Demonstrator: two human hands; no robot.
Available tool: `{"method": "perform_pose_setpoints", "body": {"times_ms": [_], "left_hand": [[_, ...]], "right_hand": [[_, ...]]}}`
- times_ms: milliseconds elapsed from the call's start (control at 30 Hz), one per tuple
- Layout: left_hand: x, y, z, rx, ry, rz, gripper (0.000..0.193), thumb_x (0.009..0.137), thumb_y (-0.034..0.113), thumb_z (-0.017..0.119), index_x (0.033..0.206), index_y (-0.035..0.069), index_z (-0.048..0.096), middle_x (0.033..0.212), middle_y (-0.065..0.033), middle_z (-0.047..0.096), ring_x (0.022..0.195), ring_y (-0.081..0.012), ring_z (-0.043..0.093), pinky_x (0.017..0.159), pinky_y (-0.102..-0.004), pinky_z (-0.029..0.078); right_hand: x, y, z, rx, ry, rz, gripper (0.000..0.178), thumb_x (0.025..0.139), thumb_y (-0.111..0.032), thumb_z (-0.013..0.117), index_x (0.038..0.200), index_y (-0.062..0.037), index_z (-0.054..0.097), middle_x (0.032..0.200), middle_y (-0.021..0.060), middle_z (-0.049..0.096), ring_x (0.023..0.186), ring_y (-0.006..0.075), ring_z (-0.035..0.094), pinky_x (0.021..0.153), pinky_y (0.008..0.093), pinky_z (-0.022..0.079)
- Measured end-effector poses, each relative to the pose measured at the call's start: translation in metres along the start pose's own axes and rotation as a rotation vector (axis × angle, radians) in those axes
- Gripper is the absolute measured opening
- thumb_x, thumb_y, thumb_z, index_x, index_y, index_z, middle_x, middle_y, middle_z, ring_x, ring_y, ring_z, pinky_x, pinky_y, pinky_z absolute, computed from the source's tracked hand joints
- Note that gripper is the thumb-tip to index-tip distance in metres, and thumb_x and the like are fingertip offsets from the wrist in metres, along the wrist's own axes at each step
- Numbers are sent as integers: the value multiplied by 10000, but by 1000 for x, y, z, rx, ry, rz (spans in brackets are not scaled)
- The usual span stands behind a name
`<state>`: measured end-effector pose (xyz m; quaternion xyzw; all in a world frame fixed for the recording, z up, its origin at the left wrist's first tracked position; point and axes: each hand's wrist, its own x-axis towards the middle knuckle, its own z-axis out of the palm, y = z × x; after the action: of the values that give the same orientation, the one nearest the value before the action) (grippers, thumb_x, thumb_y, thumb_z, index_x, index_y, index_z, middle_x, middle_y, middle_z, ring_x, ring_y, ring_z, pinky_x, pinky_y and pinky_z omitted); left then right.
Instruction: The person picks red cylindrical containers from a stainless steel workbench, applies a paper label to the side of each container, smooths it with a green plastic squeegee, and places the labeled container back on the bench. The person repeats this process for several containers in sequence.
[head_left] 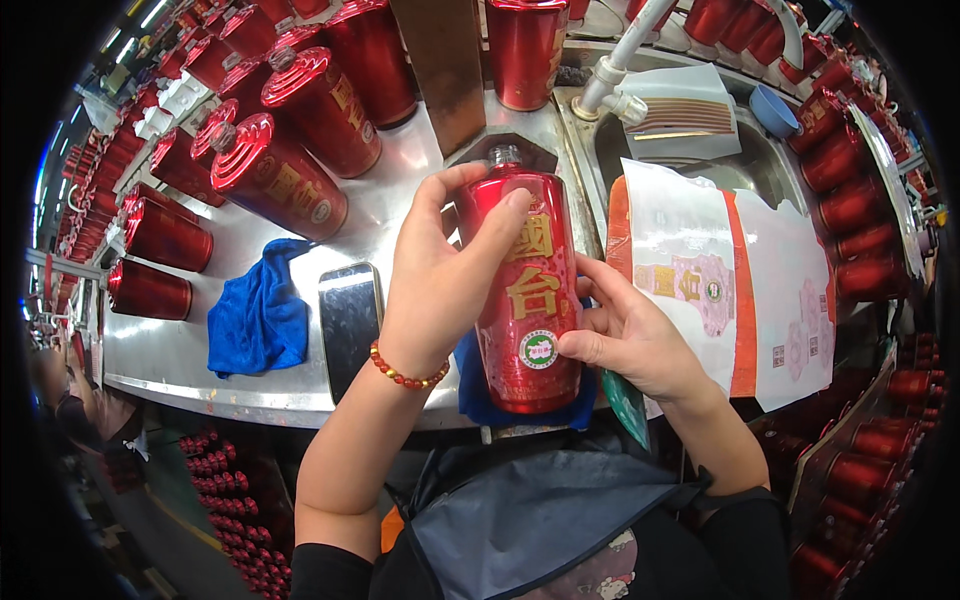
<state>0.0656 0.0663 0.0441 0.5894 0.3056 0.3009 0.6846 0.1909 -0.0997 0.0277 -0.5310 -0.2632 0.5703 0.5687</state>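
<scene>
Left hand (pixel 443 265) grips red liquor bottle (pixel 528 322) by far-left shoulder | right hand (pixel 637 328) clasps near-right side | long axis near-to-far, neck far

Smartphone (pixel 351 325) lying face up on a stainless-steel worktop (pixel 150 345), crumpled royal-blue cloth (pixel 258 312) just left of it, red bottles with ridged tops (pixel 280 185) standing behind, pale faucet (pixel 602 88) at a metal sink (pixel 765 165), blue bowl (pixel 773 111) by its far right corner
</scene>
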Motion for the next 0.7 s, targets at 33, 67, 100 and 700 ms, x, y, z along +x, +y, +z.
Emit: {"method": "perform_pose_setpoints", "body": {"times_ms": [33,67,100,700], "left_hand": [[0,0,1,-8,2,-2,545,951,264,756,1327,-51,519,1181,-157,659,1062,-152,640,885,-278,545],[0,1,1,-18,3,0,544,952,264,755,1328,-50,518,1182,-155,659,1054,-150,642,879,-277,546],[0,1,2,-28,4,1,543,954,265,754,1330,-48,518,1182,-153,658,1046,-148,644,873,-277,547],[0,0,1,19,-23,25,527,979,293,724,1334,-38,519,1196,-137,646,1092,-146,613,913,-278,526]], "right_hand": [[0,1,-1,6,-2,-4,904,880,-155,835,1574,30,287,1331,154,548,856,67,617,756,217,517],[0,1,-1,-3,-1,-5,904,880,-159,835,1575,28,288,1329,154,549,857,66,617,756,217,517],[0,1,-1,-13,-1,-6,904,881,-163,835,1575,26,288,1328,154,550,857,66,618,755,217,517],[1,5,-2,-3,-2,-33,913,878,-204,848,1571,29,301,1315,146,545,832,47,600,745,201,503]]}}
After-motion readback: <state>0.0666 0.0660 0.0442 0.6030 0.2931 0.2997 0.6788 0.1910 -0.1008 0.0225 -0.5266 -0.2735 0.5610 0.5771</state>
